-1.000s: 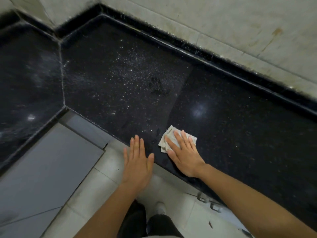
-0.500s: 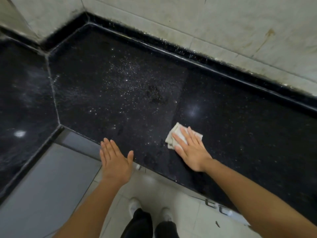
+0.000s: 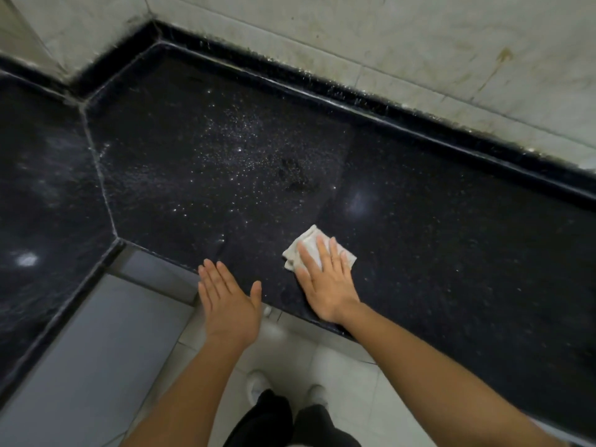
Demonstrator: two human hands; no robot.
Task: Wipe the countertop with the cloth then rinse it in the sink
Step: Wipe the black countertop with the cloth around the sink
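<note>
A folded off-white cloth [image 3: 308, 242] lies on the black speckled countertop [image 3: 451, 240] near its front edge. My right hand [image 3: 325, 282] presses flat on the cloth, fingers spread over it, covering most of it. My left hand [image 3: 227, 301] hovers open, palm down, at the counter's front edge to the left of the cloth, holding nothing. White specks and a dull smudge [image 3: 293, 175] mark the counter behind the cloth. No sink is in view.
The counter bends at a corner on the left, with a seam [image 3: 100, 175]. A black upstand and pale tiled wall [image 3: 419, 53] run along the back. Below are a grey cabinet face [image 3: 96, 350], tiled floor and my shoes [image 3: 258, 383].
My right hand has slid the cloth a little along the counter near the front edge. My left hand shifted left, then came back toward the counter edge. The view has tilted slightly.
</note>
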